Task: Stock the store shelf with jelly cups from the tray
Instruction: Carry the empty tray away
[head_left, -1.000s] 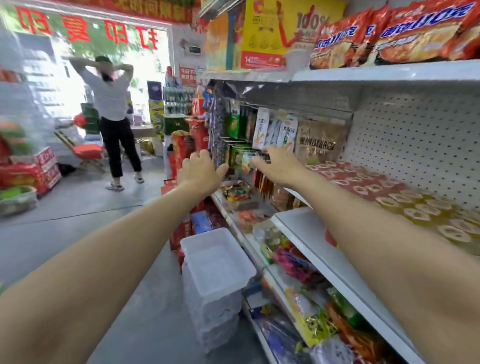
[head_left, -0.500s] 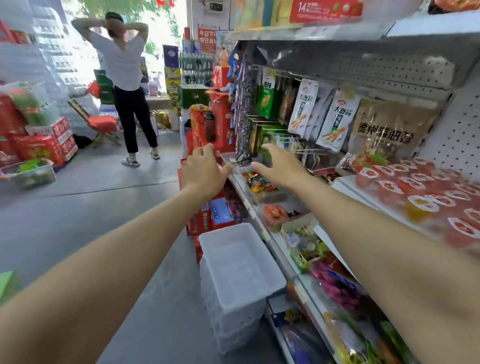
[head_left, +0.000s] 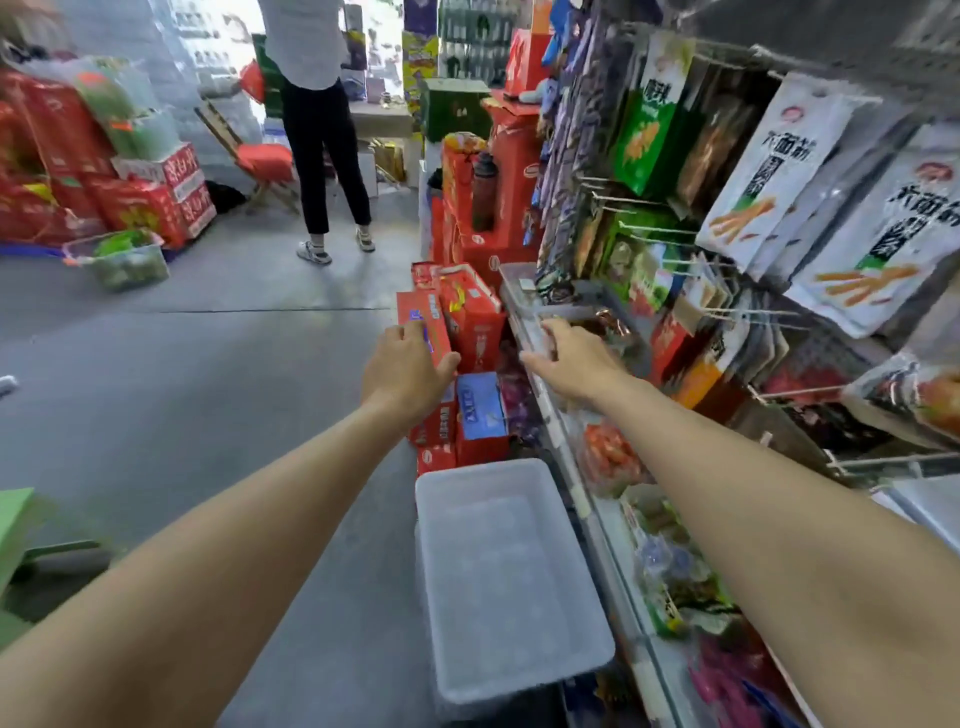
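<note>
A stack of white plastic trays (head_left: 506, 577) stands on the floor against the store shelf (head_left: 597, 525); the top tray holds nothing. No jelly cups show in this view. My left hand (head_left: 408, 366) reaches forward over the aisle with relaxed fingers and holds nothing, in front of red cartons. My right hand (head_left: 571, 358) stretches out beside it, fingers spread over the front edge of a clear bin (head_left: 524, 306) on the lower shelf. I cannot tell whether it touches the bin.
Snack bags (head_left: 763, 171) hang on pegs at the upper right. Red and blue cartons (head_left: 467, 322) are piled on the floor ahead. A person (head_left: 317, 130) stands in the aisle further back. Red boxes (head_left: 104, 176) and a green-filled basket (head_left: 122, 260) sit far left.
My view has dropped and swung left, so the jelly cups on the shelf at right have left the frame. Both hands have gone lower and further forward, toward the lower shelf.
</note>
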